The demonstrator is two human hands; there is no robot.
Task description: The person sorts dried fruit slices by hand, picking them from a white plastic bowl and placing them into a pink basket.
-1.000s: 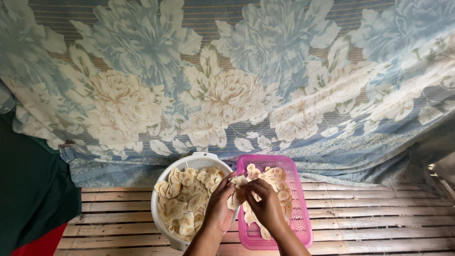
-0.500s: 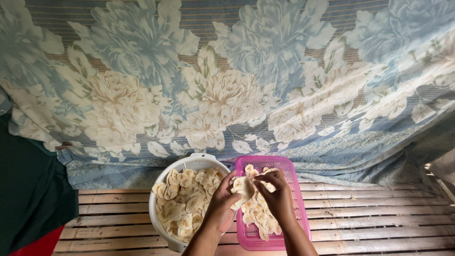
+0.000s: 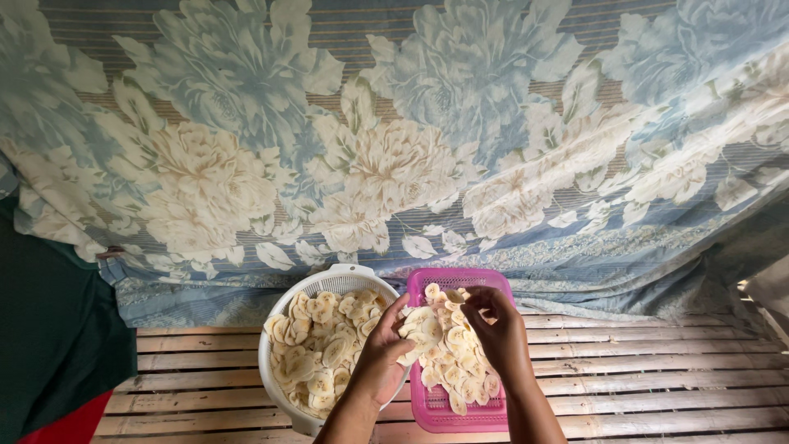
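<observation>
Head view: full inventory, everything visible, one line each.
Banana slices: many, pale yellow, in both baskets and the left hand.
Round basket: one, white, left on the slats.
Rectangular basket: one, pink, right of the white one, touching it.
Slatted platform: one, pale wood, under the baskets.
Floral cloth: one, blue and cream, hanging behind.
Dark green fabric: one, far left.
Red patch: one, bottom left corner.
Left hand: holds a stack of slices.
Right hand: over the pink basket, fingertips pinching a slice.
</observation>
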